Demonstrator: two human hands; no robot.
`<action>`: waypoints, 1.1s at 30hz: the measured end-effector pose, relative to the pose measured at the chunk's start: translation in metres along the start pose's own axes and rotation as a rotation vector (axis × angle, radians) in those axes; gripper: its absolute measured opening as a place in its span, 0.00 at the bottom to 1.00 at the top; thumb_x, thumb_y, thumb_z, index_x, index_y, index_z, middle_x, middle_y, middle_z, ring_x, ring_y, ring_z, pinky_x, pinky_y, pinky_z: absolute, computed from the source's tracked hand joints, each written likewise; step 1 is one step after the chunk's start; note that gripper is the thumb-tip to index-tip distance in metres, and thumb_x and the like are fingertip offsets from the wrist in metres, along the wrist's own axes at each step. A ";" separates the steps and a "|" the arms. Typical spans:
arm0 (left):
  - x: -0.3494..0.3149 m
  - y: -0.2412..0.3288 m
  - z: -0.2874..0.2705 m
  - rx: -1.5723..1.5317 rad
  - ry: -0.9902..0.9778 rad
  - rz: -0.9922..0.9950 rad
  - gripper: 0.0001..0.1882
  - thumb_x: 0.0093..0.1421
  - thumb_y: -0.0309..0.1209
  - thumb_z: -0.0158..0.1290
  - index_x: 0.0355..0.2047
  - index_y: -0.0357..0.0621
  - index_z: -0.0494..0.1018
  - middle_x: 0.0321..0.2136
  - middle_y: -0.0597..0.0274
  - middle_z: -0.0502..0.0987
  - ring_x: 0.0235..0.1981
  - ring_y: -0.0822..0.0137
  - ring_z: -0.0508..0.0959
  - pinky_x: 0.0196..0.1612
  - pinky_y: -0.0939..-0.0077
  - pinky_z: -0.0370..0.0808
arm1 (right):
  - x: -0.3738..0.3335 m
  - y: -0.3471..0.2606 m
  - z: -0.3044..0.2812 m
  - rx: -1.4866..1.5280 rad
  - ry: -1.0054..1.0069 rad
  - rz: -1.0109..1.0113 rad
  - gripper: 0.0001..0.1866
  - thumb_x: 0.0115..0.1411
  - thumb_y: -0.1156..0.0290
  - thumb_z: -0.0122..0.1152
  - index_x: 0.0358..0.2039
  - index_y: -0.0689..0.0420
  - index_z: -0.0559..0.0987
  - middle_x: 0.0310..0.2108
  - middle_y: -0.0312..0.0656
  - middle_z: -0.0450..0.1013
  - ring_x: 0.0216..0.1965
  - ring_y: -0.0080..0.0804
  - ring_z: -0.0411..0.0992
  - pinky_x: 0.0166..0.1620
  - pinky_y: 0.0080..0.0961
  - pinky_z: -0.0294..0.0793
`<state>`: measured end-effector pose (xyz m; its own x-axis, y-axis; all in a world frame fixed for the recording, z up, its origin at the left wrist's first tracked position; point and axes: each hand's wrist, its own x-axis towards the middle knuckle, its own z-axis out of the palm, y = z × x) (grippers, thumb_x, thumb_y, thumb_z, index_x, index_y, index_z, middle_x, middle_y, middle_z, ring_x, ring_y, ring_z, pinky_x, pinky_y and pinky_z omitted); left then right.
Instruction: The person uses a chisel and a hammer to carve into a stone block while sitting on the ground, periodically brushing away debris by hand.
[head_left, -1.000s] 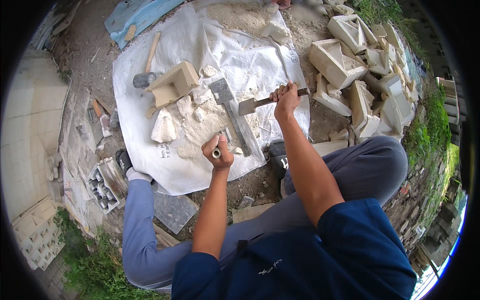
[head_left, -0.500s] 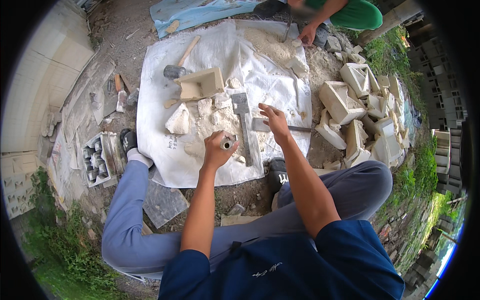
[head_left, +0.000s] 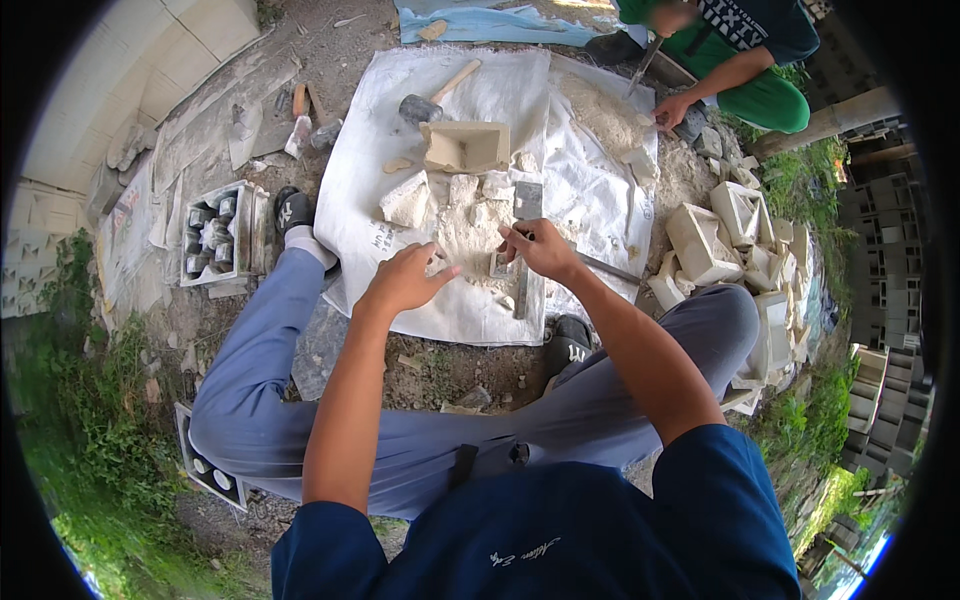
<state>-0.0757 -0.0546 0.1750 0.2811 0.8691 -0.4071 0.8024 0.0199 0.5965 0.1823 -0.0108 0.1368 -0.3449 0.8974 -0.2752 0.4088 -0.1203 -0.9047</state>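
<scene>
Above the white sheet (head_left: pixel 360 160), my left hand (head_left: pixel 400 280) is open, its thumb apart from the fingers, with nothing visible in it. Facing it, my right hand (head_left: pixel 545 252) has its fingers curled together; a dark bit shows at the fingertips, too small to name. Between the hands, a small pale squarish piece (head_left: pixel 500 266) lies among crumbs and powder. Beside it is a flat dark metal tool (head_left: pixel 527 198) with a broad end, its narrow bar passing partly under my right hand. Another dark bar (head_left: pixel 608 268) extends to the right beyond that hand.
A pale hollow block (head_left: pixel 490 148), broken chunks (head_left: pixel 406 200) and a black-headed mallet (head_left: pixel 418 110) lie on the sheet. Broken hollow blocks (head_left: pixel 705 240) are heaped right. A metal mould (head_left: pixel 243 240) stands left. Another person's hand (head_left: pixel 675 108) is at the far right corner.
My left hand has let go of the tube-like piece with a round hole and opened. My right hand has come nearer the left, its spread fingers now curled. The view has shifted.
</scene>
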 end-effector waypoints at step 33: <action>0.002 -0.061 0.045 -0.432 0.249 -0.118 0.14 0.65 0.37 0.57 0.43 0.37 0.76 0.35 0.46 0.82 0.37 0.51 0.81 0.42 0.63 0.76 | 0.007 0.020 0.056 0.558 -0.125 -0.146 0.24 0.65 0.68 0.40 0.10 0.60 0.60 0.10 0.38 0.57 0.15 0.28 0.54 0.23 0.26 0.54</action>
<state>-0.1004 -0.0764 0.1072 0.0252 0.9390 -0.3431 0.5150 0.2819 0.8095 0.1409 -0.0303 0.0990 -0.4746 0.8689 -0.1407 -0.1447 -0.2347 -0.9612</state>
